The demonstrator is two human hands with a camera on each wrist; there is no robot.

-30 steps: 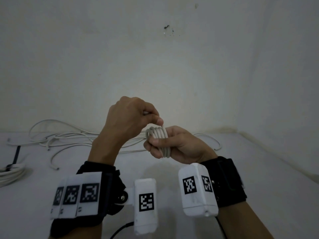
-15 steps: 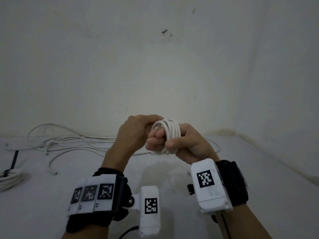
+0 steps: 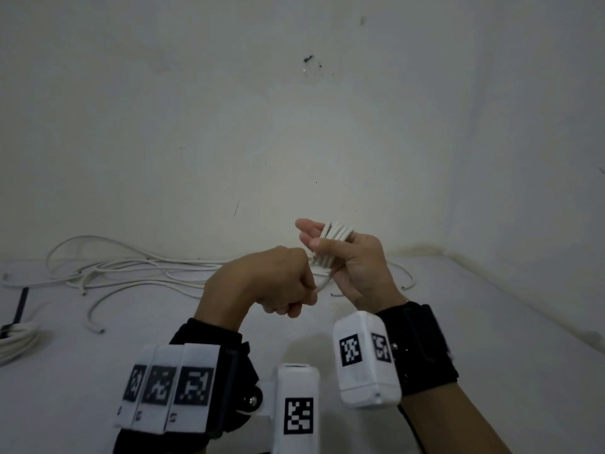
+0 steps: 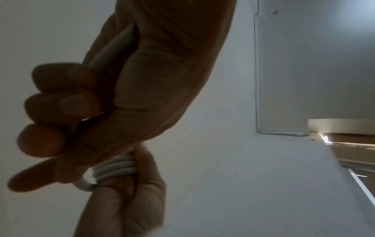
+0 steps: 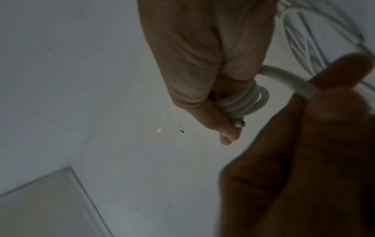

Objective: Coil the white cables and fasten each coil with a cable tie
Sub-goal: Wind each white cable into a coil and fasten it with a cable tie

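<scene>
left hand (image 3: 278, 283) clenching smooth cable tail | right hand (image 3: 357, 267) fingers wrapped in round white coil (image 3: 337, 232)

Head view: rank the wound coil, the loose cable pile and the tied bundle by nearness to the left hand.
From the left hand:
1. Wound coil, just right, around the right hand's fingers.
2. Loose cable pile, left, by the wall.
3. Tied bundle, far left edge.
</scene>
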